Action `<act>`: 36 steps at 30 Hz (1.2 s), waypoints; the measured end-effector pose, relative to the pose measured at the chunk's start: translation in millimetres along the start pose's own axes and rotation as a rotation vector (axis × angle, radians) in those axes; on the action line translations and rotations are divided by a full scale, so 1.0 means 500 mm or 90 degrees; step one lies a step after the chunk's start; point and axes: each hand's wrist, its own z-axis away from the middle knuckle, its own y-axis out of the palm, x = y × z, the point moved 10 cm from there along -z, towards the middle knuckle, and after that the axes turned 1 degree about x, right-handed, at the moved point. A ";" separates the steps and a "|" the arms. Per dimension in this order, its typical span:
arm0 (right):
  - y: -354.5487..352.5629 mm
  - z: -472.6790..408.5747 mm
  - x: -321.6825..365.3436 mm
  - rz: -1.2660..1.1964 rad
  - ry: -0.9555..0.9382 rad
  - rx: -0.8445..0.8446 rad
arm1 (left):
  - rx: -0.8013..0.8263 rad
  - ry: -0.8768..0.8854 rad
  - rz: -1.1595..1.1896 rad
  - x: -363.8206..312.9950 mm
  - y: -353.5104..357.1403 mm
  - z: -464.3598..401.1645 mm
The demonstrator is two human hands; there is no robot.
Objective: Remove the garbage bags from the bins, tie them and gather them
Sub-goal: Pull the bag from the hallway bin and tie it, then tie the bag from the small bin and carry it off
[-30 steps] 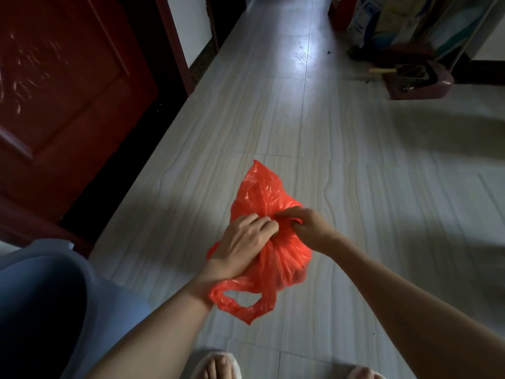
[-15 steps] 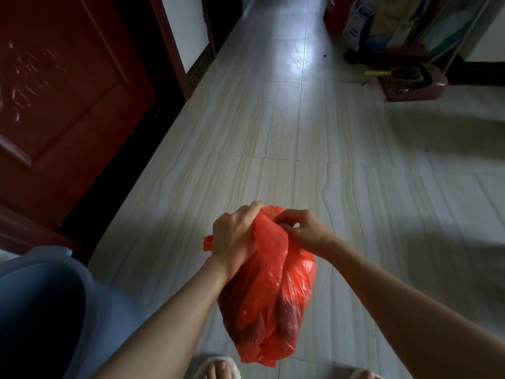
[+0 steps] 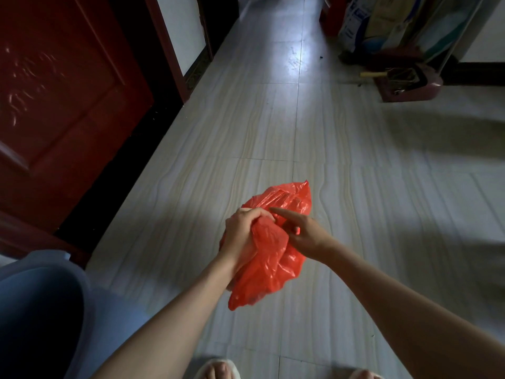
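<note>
Crinkly red plastic garbage bag (image 3: 273, 258) is already out of a bin, hanging in the air over the floor betw. both hands. Left hand (image 3: 241, 236) is gripping its bunched neck; right hand (image 3: 303, 236) is touching the plastic w/ index finger extended, prob. mid-tie, knot not visible. Tying & gathering are still pending. Pale streaked tile floor (image 3: 355, 187) is running down a dim hallway, dark red wooden door (image 3: 60, 105) at left, maroon dustpan (image 3: 404, 83) further off.
</note>
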 end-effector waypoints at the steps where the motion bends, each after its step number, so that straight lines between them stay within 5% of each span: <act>1: 0.003 -0.002 0.005 -0.010 -0.007 0.003 | 0.004 0.016 0.000 -0.007 0.000 0.000; 8: 0.013 -0.008 0.014 -0.014 -0.001 0.006 | -0.066 -0.071 0.144 0.028 -0.014 -0.006; 15: 0.005 0.009 -0.009 0.147 -0.013 0.018 | 0.077 -0.028 -0.143 0.043 0.019 0.009; 20: 0.018 0.015 -0.020 0.432 -0.148 0.059 | 0.137 0.361 -0.618 0.014 0.079 0.048; 25: 0.007 -0.016 -0.023 0.502 -0.264 0.055 | 0.114 0.431 -0.785 0.069 0.087 -0.009; 31: -0.056 -0.017 0.004 0.501 -0.225 0.090 | 0.121 0.365 -0.761 0.041 0.062 -0.060; 36: -0.200 0.014 0.084 0.370 -0.010 0.091 | 0.227 0.186 -0.743 -0.099 -0.012 -0.092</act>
